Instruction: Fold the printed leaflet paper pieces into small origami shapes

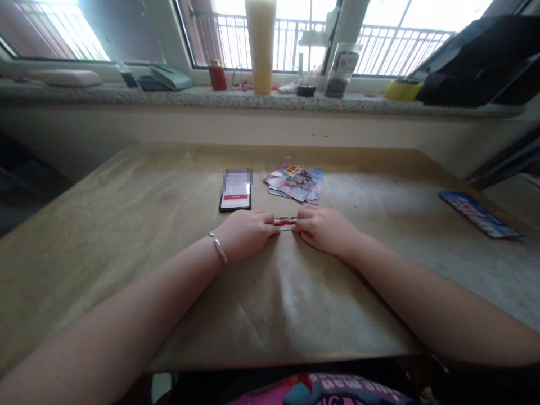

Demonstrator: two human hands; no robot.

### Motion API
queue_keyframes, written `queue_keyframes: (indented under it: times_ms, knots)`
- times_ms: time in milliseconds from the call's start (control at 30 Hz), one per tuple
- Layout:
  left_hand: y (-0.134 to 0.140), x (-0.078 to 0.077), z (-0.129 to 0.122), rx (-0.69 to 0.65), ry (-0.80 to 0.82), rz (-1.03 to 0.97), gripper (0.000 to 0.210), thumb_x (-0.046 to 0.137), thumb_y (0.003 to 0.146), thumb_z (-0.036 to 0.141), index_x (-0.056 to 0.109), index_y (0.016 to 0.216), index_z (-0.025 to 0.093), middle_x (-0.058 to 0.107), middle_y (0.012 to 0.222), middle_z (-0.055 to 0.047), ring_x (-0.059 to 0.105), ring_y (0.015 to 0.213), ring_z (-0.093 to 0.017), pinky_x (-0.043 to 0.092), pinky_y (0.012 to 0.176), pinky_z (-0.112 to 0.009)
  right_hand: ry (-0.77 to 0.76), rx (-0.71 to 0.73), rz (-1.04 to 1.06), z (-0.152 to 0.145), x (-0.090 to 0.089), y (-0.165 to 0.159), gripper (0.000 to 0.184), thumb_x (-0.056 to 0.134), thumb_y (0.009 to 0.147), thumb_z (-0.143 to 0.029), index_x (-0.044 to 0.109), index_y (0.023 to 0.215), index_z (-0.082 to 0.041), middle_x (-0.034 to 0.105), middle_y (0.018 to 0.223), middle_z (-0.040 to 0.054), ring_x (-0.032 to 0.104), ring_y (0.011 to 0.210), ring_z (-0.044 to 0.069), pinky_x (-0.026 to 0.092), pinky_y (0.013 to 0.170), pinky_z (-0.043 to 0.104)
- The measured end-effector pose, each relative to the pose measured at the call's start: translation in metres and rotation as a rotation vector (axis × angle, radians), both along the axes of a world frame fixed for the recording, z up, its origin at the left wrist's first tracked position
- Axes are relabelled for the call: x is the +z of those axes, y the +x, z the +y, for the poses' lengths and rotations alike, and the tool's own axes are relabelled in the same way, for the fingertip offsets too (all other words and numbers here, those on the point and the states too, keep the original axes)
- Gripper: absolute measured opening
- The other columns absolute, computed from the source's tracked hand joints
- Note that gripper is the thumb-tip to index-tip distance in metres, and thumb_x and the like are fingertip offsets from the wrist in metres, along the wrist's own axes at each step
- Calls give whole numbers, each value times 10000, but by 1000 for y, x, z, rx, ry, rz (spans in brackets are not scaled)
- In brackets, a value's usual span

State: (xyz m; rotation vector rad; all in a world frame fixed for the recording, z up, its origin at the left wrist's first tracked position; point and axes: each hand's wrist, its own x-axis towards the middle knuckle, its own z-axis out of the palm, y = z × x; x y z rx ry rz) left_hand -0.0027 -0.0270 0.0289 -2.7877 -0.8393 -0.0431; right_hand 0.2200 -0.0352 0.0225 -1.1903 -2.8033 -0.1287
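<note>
Bright windows (291, 10) at twelve o'clock, railing (233, 42) outside; speckled stone sill (169, 100) beneath; pale wall (189, 125) lower; tan surface (126, 219) toward six.

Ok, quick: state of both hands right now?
Left hand: closed, holding the left end of a red strip.
Right hand: closed, holding the strip's right end.

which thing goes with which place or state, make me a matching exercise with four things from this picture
Things
1. phone
2. red and white strip
3. pile of cards
4. blue packet

Places and states
A. lying apart, toward the right side of the table
B. held between the fingers of the left hand and the right hand
C. lying with its screen lit, just beyond the left hand
D. overlapping in a loose heap, next to the phone

Right pairs: 1-C, 2-B, 3-D, 4-A
</note>
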Motion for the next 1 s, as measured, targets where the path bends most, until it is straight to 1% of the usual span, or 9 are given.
queue_keyframes:
  times_ms: [133, 267, 433, 533, 667, 767, 833, 1000]
  knots:
    - [-1, 2, -1, 8, -8, 5, 252, 456, 917, 216, 669, 1053, 231, 615, 859, -42, 584, 774, -156, 442, 634, -260, -29, -22, -31, -2, 4, -1, 251, 456, 865, -198, 699, 926, -206, 640, 927, 55, 562, 844, 178, 370, 689, 271]
    - [-3, 3, 0, 2, -10, 22, 244, 468, 911, 209, 673, 1040, 240, 619, 870, -39, 583, 775, -150, 438, 639, -254, -35, -43, -42, -3, 5, -1, 254, 455, 859, -203, 700, 925, -214, 642, 929, 52, 568, 840, 179, 374, 678, 272]
    - [-6, 3, 3, -39, 32, 59, 216, 497, 905, 217, 678, 1017, 251, 620, 837, -31, 579, 752, -143, 402, 582, -237, -26, -56, -35, -4, 6, 1, 247, 465, 841, -195, 704, 896, -228, 640, 891, 47, 569, 810, 174, 368, 643, 267]
    - [-6, 4, 3, -29, 32, 53, 210, 506, 896, 205, 684, 998, 250, 617, 826, -28, 570, 729, -144, 398, 574, -243, -19, -65, -26, -4, 6, 2, 232, 485, 824, -188, 710, 863, -227, 643, 878, 50, 575, 804, 177, 355, 610, 268]
    - [-7, 4, 5, -59, 3, 12, 196, 523, 879, 176, 700, 940, 233, 614, 860, -35, 559, 776, -154, 431, 639, -257, -20, -72, -16, -3, 7, 4, 219, 503, 809, -187, 716, 841, -231, 648, 861, 48, 578, 787, 173, 342, 582, 266]
    - [-8, 3, 7, -112, -2, -55, 198, 518, 883, 176, 709, 918, 217, 618, 1004, -56, 557, 855, -158, 464, 744, -275, -16, -65, -13, -2, 7, 7, 218, 511, 797, -191, 720, 832, -241, 655, 861, 39, 577, 756, 164, 340, 583, 266]
    - [-8, 2, 8, -127, -23, -76, 215, 518, 870, 141, 711, 935, 208, 623, 1085, -59, 566, 901, -162, 471, 808, -286, -12, -60, -9, -2, 6, 9, 223, 510, 791, -195, 722, 832, -250, 661, 871, 30, 579, 742, 160, 338, 583, 267]
    - [-9, 1, 9, -107, -109, -81, 276, 487, 834, 79, 712, 952, 186, 688, 1047, -28, 611, 905, -171, 486, 852, -303, -12, -57, 31, -1, 4, 11, 219, 503, 785, -206, 717, 814, -241, 664, 875, 28, 585, 754, 166, 353, 600, 268]
